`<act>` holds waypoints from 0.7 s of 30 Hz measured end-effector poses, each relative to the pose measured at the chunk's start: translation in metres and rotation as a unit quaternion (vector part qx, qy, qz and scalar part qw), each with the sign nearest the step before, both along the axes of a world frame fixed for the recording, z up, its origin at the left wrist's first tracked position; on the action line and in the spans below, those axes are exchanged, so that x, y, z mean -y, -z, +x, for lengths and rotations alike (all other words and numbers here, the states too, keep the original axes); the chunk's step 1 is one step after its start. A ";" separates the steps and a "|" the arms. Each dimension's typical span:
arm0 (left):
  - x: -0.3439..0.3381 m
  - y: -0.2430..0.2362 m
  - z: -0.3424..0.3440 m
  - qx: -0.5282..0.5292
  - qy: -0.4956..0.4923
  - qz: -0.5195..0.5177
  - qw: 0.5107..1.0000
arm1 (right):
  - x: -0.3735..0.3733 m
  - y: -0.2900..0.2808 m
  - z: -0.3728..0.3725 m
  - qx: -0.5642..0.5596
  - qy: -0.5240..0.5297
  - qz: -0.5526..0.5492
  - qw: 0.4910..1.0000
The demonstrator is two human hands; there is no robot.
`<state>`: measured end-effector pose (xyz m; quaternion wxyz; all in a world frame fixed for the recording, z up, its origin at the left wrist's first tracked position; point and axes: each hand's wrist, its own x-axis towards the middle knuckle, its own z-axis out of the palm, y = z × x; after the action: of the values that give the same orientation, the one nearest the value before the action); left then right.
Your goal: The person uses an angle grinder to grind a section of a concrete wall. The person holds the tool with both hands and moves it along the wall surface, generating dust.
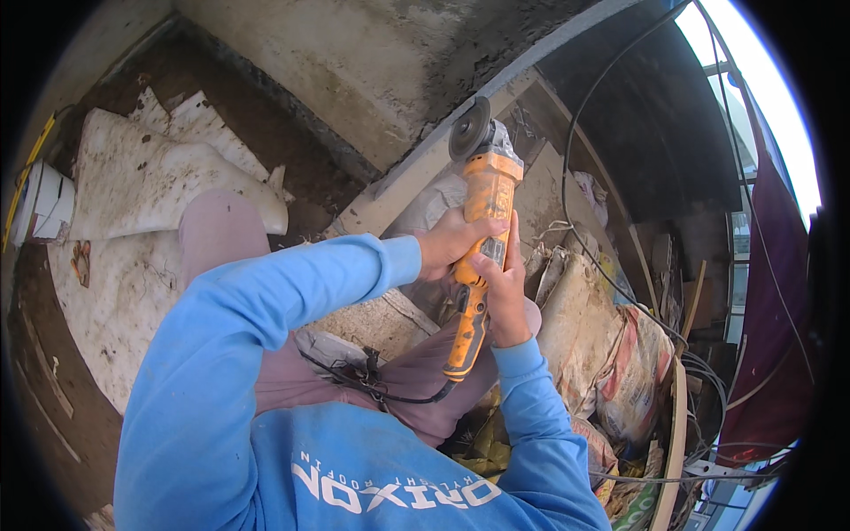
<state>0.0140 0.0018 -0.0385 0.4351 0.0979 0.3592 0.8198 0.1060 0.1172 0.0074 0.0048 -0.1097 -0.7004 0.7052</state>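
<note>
Angle grinder (490, 190) held above my lap (438, 425); left hand (445, 242) clasping its body, right hand (507, 298) wrapped round it nearer me. Long axis runs away, leaning slightly right: disc (469, 129) at far end, corded tail (459, 361) toward me. Orange with dark grey, scuffed; disc dark.

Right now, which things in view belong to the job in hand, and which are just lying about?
Likely in use:
orange-and-black angle grinder, held by left hand and right hand
its dark round disc
its black cord

Apparently lying about:
dirt-stained white sheet
cream plastic sack with red markings
long pale wooden strip
</note>
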 end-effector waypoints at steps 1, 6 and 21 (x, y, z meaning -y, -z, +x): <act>0.000 -0.002 -0.001 -0.003 0.001 0.004 1.000 | 0.000 -0.001 -0.001 -0.003 0.002 -0.008 1.000; 0.002 -0.012 -0.004 -0.014 -0.011 0.020 1.000 | 0.007 -0.017 -0.005 -0.009 0.016 -0.021 1.000; 0.010 -0.039 -0.007 0.000 -0.022 0.011 1.000 | 0.004 -0.024 -0.010 -0.011 0.019 -0.005 1.000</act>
<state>0.0072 -0.0086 0.0000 0.4158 0.0943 0.3523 0.8332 0.0958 0.1136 0.0309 0.0252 -0.1152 -0.6946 0.7097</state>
